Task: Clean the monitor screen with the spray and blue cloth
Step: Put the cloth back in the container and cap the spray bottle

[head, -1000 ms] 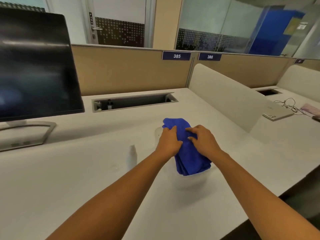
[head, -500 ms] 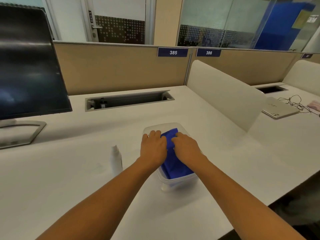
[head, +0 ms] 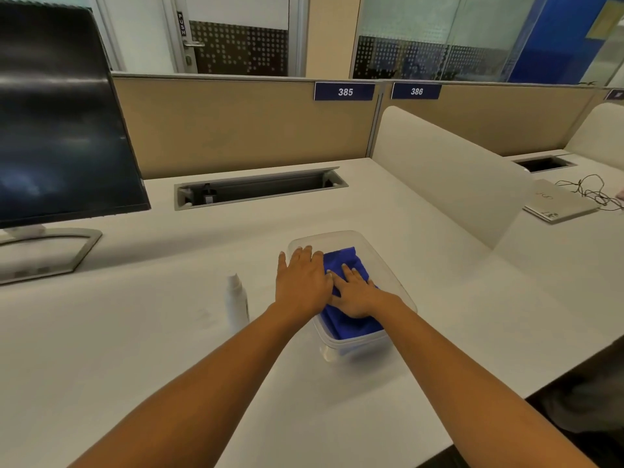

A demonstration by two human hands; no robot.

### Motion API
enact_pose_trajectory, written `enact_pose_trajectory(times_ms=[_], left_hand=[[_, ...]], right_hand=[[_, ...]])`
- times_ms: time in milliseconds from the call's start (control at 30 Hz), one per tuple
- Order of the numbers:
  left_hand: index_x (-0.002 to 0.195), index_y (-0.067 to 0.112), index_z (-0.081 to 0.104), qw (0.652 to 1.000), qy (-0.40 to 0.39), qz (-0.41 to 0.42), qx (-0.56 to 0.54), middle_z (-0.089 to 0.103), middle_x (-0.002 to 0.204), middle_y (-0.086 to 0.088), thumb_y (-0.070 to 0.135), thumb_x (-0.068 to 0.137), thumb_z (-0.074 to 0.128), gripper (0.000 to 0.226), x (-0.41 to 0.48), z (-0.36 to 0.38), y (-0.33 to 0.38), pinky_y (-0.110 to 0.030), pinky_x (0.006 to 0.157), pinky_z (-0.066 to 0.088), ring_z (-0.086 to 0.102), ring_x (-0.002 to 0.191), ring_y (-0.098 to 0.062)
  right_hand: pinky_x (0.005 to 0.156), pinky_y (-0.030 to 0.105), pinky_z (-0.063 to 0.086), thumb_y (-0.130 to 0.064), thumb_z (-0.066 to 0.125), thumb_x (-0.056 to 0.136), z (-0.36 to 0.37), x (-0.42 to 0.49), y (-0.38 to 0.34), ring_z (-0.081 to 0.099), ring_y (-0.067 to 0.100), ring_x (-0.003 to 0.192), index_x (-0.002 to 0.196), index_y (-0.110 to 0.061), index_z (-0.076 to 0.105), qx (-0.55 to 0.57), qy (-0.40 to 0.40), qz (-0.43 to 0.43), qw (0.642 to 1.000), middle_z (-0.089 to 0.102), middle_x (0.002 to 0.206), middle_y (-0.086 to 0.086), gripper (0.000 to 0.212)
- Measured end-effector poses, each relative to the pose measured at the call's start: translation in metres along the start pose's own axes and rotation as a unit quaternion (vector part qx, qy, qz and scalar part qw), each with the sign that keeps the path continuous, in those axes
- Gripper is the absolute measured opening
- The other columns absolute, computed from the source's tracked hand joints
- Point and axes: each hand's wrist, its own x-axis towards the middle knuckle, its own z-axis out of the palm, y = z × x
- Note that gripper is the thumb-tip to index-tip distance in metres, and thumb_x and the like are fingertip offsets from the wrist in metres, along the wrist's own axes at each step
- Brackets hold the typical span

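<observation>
The folded blue cloth [head: 344, 324] lies inside a clear plastic container [head: 388, 265] on the white desk. My left hand [head: 302, 282] rests flat over the container's left side, fingers spread, partly on the cloth. My right hand [head: 354, 293] presses flat on top of the cloth, fingers apart. A small white spray bottle [head: 236, 302] stands upright just left of the container. The dark monitor [head: 60, 130] stands at the far left on its silver stand [head: 50, 251].
A cable tray slot [head: 260, 189] is set into the desk behind the container. A beige partition [head: 236, 126] runs along the back, and a white divider [head: 445, 170] stands at the right. Beyond it lie a closed laptop [head: 557, 204] and cables [head: 594, 194]. The desk's front edge runs at lower right.
Both hands lowered the blue cloth from above the desk down into the clear container and now lie flat on it. The view has shifted slightly to the right.
</observation>
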Motion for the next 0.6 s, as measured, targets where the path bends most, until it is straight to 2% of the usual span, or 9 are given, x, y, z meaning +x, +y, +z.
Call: enact_pose_trajectory(times_ms=[67,100,167,233,300,367,433,533,600], left_hand=[[0.138,0.015,0.033,0.999,0.034,0.025,-0.025,0.031,0.15,-0.006,0.029,0.096,0.034,0.044,0.0,-0.007,0.001,-0.041,0.117,0.005,0.024,0.14,-0.02],[0.136,0.016,0.037,0.996,0.057,0.037,-0.052,0.036,0.147,-0.005,0.026,0.096,0.036,0.042,0.001,-0.013,0.0,-0.04,0.117,0.007,0.03,0.137,-0.019],[0.131,0.016,0.044,0.982,0.118,0.056,-0.137,0.046,0.14,-0.004,0.021,0.095,0.04,0.037,0.001,-0.029,-0.005,-0.035,0.113,0.02,0.042,0.129,-0.019],[0.127,0.016,0.05,0.955,0.184,0.059,-0.224,0.053,0.133,-0.004,0.017,0.094,0.044,0.034,-0.002,-0.05,-0.016,-0.028,0.104,0.032,0.048,0.122,-0.018],[0.123,0.014,0.053,0.93,0.248,0.035,-0.268,0.058,0.127,-0.005,0.015,0.094,0.045,0.031,-0.007,-0.069,-0.035,-0.021,0.097,0.034,0.052,0.117,-0.017],[0.12,0.012,0.055,0.912,0.285,-0.02,-0.295,0.06,0.123,-0.007,0.014,0.094,0.044,0.029,-0.012,-0.08,-0.061,-0.021,0.093,0.036,0.055,0.112,-0.018],[0.12,0.01,0.055,0.901,0.285,-0.094,-0.314,0.06,0.124,-0.01,0.014,0.095,0.043,0.028,-0.019,-0.082,-0.09,-0.025,0.096,0.039,0.056,0.113,-0.022],[0.12,0.006,0.055,0.909,0.221,-0.191,-0.298,0.059,0.125,-0.014,0.01,0.095,0.043,0.029,-0.033,-0.067,-0.13,-0.034,0.101,0.041,0.055,0.115,-0.027],[0.119,0.006,0.057,0.925,0.144,-0.219,-0.276,0.06,0.123,-0.015,0.009,0.092,0.046,0.029,-0.044,-0.051,-0.149,-0.033,0.097,0.042,0.055,0.114,-0.028]], right_hand=[[0.113,0.044,0.015,-0.045,0.03,0.096,-0.006,-0.006,-0.004,0.009,0.028,0.142,0.145,-0.019,0.021,0.051,0.042,0.001,0.998,0.009,0.155,0.011,0.056],[0.107,0.039,0.027,-0.042,0.033,0.097,-0.011,-0.01,-0.008,0.024,0.027,0.138,0.139,-0.016,0.036,0.079,0.077,0.003,0.994,0.025,0.151,0.01,0.049],[0.083,0.031,0.042,-0.035,0.039,0.096,-0.022,-0.02,-0.018,0.054,0.023,0.11,0.117,-0.013,0.058,0.121,0.169,0.0,0.978,0.056,0.127,0.009,0.036],[0.07,0.025,0.041,-0.026,0.043,0.095,-0.031,-0.031,-0.033,0.059,0.019,0.086,0.103,-0.01,0.065,0.173,0.264,-0.022,0.949,0.067,0.107,0.007,0.028],[0.076,0.019,0.04,-0.019,0.045,0.094,-0.036,-0.04,-0.054,0.058,0.014,0.09,0.107,-0.01,0.064,0.25,0.307,-0.071,0.916,0.066,0.109,0.004,0.025],[0.081,0.015,0.037,-0.015,0.045,0.093,-0.035,-0.046,-0.076,0.053,0.008,0.097,0.112,-0.011,0.061,0.325,0.282,-0.122,0.894,0.063,0.116,0.002,0.025],[0.081,0.015,0.037,-0.014,0.046,0.091,-0.028,-0.047,-0.093,0.049,0.005,0.102,0.117,-0.014,0.056,0.354,0.225,-0.149,0.895,0.058,0.123,-0.001,0.028],[0.085,0.021,0.038,-0.018,0.055,0.086,-0.014,-0.043,-0.108,0.045,0.009,0.117,0.129,-0.018,0.043,0.338,0.119,-0.161,0.919,0.047,0.134,-0.003,0.045],[0.089,0.023,0.038,-0.021,0.062,0.082,-0.004,-0.037,-0.114,0.042,0.011,0.123,0.134,-0.019,0.035,0.332,0.072,-0.165,0.926,0.042,0.138,-0.003,0.058]])
